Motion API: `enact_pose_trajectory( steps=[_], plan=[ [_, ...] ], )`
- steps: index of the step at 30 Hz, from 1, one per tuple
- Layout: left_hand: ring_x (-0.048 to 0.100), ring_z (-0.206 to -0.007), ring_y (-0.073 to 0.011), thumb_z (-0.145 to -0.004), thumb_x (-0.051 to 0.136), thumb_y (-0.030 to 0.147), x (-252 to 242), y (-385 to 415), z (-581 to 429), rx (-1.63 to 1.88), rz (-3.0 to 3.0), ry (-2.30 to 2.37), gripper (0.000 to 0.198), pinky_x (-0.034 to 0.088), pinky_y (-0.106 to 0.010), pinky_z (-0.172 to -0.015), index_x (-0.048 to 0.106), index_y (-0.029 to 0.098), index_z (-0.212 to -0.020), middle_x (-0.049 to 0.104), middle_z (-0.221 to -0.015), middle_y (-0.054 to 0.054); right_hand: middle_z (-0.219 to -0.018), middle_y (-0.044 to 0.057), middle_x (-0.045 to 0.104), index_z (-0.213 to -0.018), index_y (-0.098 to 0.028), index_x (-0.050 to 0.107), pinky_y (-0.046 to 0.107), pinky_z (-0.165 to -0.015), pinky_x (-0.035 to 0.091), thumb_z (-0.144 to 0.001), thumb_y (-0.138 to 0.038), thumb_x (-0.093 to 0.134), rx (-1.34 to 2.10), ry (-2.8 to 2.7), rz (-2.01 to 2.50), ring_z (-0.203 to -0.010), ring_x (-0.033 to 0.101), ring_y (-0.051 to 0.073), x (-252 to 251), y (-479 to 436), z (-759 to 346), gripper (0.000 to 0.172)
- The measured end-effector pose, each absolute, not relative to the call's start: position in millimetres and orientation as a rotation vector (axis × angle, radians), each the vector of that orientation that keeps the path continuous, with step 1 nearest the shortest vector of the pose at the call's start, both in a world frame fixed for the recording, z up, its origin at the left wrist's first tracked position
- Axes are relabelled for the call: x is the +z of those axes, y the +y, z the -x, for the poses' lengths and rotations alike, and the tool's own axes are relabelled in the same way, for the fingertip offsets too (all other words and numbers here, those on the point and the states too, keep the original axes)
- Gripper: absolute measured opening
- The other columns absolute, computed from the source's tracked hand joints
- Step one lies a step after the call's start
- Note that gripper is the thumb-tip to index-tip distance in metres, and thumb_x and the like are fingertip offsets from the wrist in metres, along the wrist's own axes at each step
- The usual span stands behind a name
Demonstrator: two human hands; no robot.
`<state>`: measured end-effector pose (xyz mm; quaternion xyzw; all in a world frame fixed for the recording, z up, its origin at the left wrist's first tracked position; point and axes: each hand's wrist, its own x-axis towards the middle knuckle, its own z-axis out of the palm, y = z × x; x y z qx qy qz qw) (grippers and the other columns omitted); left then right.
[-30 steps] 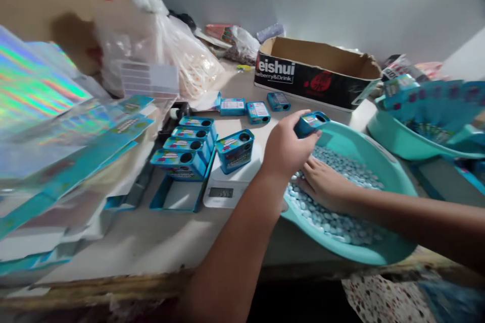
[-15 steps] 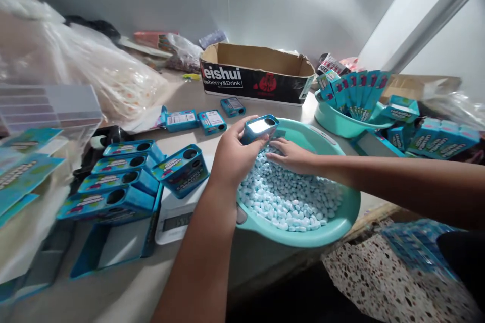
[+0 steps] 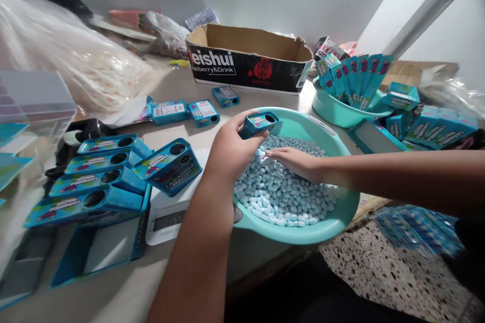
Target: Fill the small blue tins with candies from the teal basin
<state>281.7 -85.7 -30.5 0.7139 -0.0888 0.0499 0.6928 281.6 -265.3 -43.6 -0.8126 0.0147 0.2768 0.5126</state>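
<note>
My left hand (image 3: 231, 149) is closed around a small blue tin (image 3: 259, 124) with a round hole in its top, held over the far rim of a teal basin (image 3: 333, 227). The basin is heaped with pale blue candies (image 3: 284, 197). My right hand (image 3: 293, 160) rests on the candies just below the tin, fingers together and pointing left. Another blue tin (image 3: 170, 165) stands on a white scale (image 3: 168, 214) left of the basin.
Several blue tins (image 3: 94, 181) lie stacked on a blue tray at the left. Three more tins (image 3: 197, 110) lie flat before a black cardboard box (image 3: 246, 60). A second teal basin (image 3: 341, 108) holds blue cartons at the right. Plastic bags (image 3: 64, 70) fill the back left.
The view has swung right and down. My left hand keeps the tin over the basin, and my right hand has shifted slightly across the candies toward me.
</note>
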Motion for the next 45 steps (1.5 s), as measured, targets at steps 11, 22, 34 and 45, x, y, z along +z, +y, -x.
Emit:
enact_pose_trajectory(
  steps=[11,22,34,45],
  plan=[
    [0.070,-0.105,-0.0237,-0.078,0.075,0.021,-32.9,-85.5,-285.9,0.184,-1.654,-0.206,0.050,0.054,-0.037,-0.098,0.066,0.021,-0.127,0.075,-0.112,-0.006,-0.089,0.008,0.075,-0.110,-0.023,0.070,0.052,-0.102,0.049,-0.087,-0.062,0.054,0.969,0.481,1.366,-0.090,0.071,0.028,-45.5,-224.2,-270.0,0.048],
    [0.065,-0.115,-0.0255,-0.085,0.068,0.021,-21.6,-86.4,-276.4,0.222,-1.892,-0.191,0.039,0.047,-0.041,-0.106,0.065,0.022,-0.123,0.070,-0.123,-0.006,-0.078,0.006,0.072,-0.100,-0.020,0.069,0.046,-0.079,0.058,-0.084,-0.057,0.050,0.887,0.602,1.167,-0.073,0.070,0.026,-41.3,-219.8,-281.6,0.044],
    [0.066,-0.101,-0.0285,-0.089,0.063,0.030,-15.7,-85.5,-270.2,0.118,-2.016,-0.113,0.035,0.051,-0.044,-0.091,0.062,0.026,-0.123,0.071,-0.111,-0.007,-0.066,0.002,0.057,-0.081,-0.018,0.055,0.020,-0.052,0.047,-0.080,-0.024,0.048,0.385,0.267,0.761,-0.058,0.054,0.012,5.9,-258.1,-296.2,0.009],
    [0.066,-0.099,-0.0294,-0.087,0.062,0.029,-22.8,-87.8,-268.5,0.031,-2.057,-0.453,0.040,0.049,-0.046,-0.093,0.060,0.028,-0.127,0.072,-0.110,-0.007,-0.071,-0.002,0.059,-0.078,-0.021,0.053,0.020,-0.064,0.050,-0.080,-0.028,0.050,0.046,0.056,0.899,-0.065,0.058,0.008,10.1,-255.1,-322.7,0.008]
  ],
)
